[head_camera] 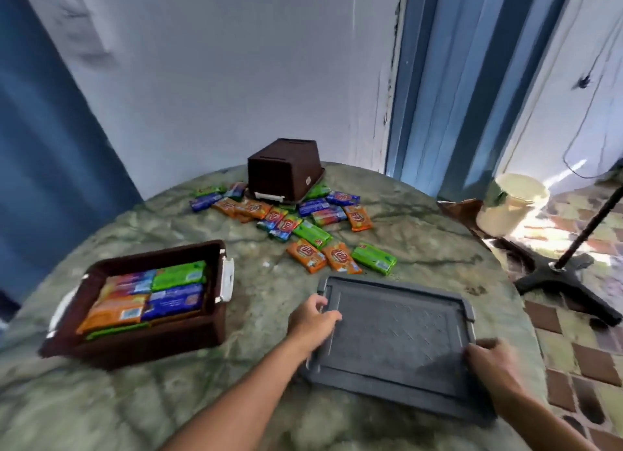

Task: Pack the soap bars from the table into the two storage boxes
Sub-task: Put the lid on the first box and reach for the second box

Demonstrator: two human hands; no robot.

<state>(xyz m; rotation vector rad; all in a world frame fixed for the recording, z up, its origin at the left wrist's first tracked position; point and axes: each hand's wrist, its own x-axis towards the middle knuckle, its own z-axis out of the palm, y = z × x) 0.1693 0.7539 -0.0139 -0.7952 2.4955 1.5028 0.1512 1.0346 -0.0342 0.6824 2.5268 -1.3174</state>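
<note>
A grey box lid (397,336) lies flat near the table's front right. My left hand (315,320) grips its left edge and my right hand (492,363) grips its right edge. To the left stands an open brown storage box (215,329), filled with wrapped soap bars (151,295) in orange, green and blue. A second brown box (283,170) lies upside down at the back of the table. Several loose soap bars (310,228) are scattered in front of it, the nearest just beyond the lid.
The round table (101,400) has a green marbled cover. Off its right edge are a tiled floor, a black stand base (556,275) and a pale bucket (512,204). A white wall and blue door frame rise behind.
</note>
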